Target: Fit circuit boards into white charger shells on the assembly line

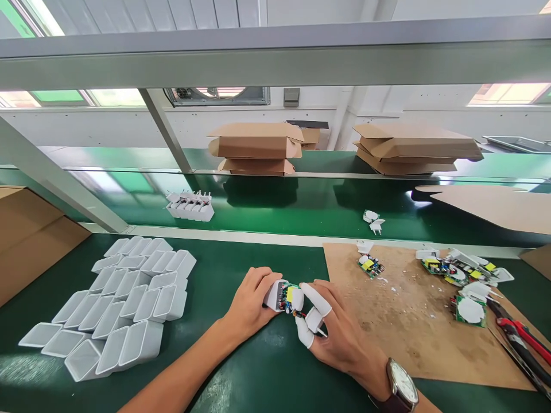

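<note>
Near the front middle of the green bench, my left hand (255, 299) is closed on a white plastic housing (272, 295). My right hand (333, 321), with white covers on its thumb and index finger, grips a circuit board (291, 297) bearing a yellow part and a white pad. The board's left end sits at the housing's open mouth; how far inside it reaches is hidden by my fingers. A white plug piece (314, 321) hangs from the board by short wires, beside my right palm. Rows of open white housings (129, 287) stand to the left of my hands.
A brown board (400, 338) at right carries several circuit boards (469, 310) and red-handled pliers (523, 338). Behind runs a green conveyor belt (275, 218) with a group of white units (190, 205). Cardboard boxes (258, 146) lie beyond, under a metal beam (275, 66).
</note>
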Motion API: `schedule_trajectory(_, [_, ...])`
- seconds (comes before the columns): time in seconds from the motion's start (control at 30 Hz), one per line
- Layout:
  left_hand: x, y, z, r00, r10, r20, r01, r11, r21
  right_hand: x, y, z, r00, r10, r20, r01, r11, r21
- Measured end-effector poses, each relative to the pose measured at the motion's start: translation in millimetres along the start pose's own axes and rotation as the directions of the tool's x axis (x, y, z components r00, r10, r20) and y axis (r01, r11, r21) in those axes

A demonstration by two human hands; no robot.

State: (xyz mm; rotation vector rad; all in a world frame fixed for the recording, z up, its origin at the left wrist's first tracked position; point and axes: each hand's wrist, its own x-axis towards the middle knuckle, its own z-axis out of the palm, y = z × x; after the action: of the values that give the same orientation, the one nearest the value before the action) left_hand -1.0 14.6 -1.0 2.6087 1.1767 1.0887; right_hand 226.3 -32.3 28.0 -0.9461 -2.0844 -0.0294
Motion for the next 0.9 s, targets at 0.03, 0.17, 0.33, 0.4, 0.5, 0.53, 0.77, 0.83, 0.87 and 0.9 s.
schedule_trajectory(0.03, [0.6,0.7,-0.3,1.0,0.013,-0.001,-0.013,1.0,0.009,0.8,-0.8,-0.7,1.0,-0.006,0.008,0.006,1.0,-0.002])
schedule_trajectory(0.17, [2.6,2.6,-0.8,0.999,0.042,-0.005,-0.042,0.998,0.044,2.6,-3.3,-1.8,0.999,0.003,0.043,-0.002,1.0,-0.01])
schedule_trajectory(0.33, [2.5,1.4,0.3,0.997,0.074,-0.007,-0.073,0.996,0.05,1.9,-3.5,-0.9,0.999,0.001,0.046,0.001,0.999,-0.04])
schedule_trajectory(0.4, [2.2,0.4,0.7,0.997,0.078,-0.004,-0.078,0.996,0.042,2.0,-3.2,-0.6,0.999,-0.01,0.042,0.011,0.999,-0.041])
schedule_trajectory(0.5, [2.3,-0.3,0.4,0.997,0.071,0.006,-0.072,0.997,0.029,2.7,-3.1,-1.0,0.999,-0.006,0.043,0.007,0.999,-0.032])
schedule_trajectory(0.53, [2.3,-0.3,0.2,0.998,0.07,0.006,-0.071,0.997,0.026,3.0,-3.2,-1.3,0.999,-0.003,0.046,0.004,1.0,-0.03])
schedule_trajectory(0.77, [0.5,-1.9,2.6,0.998,0.06,0.008,-0.06,0.998,0.01,2.9,-3.6,-2.2,0.998,0.01,0.055,-0.009,1.0,-0.027])
schedule_trajectory(0.83, [0.4,-2.3,3.3,0.998,0.061,0.005,-0.061,0.998,0.008,2.1,-2.9,-1.8,0.998,0.006,0.055,-0.004,0.999,-0.033])
schedule_trajectory(0.87, [0.6,-2.2,3.2,0.998,0.064,0.004,-0.064,0.998,0.01,1.7,-2.4,-1.7,0.999,0.002,0.053,0.0,0.999,-0.039])
schedule_trajectory(0.9, [1.0,-2.0,2.9,0.998,0.068,0.004,-0.068,0.998,0.012,1.3,-2.0,-1.7,0.999,-0.004,0.051,0.006,0.999,-0.047])
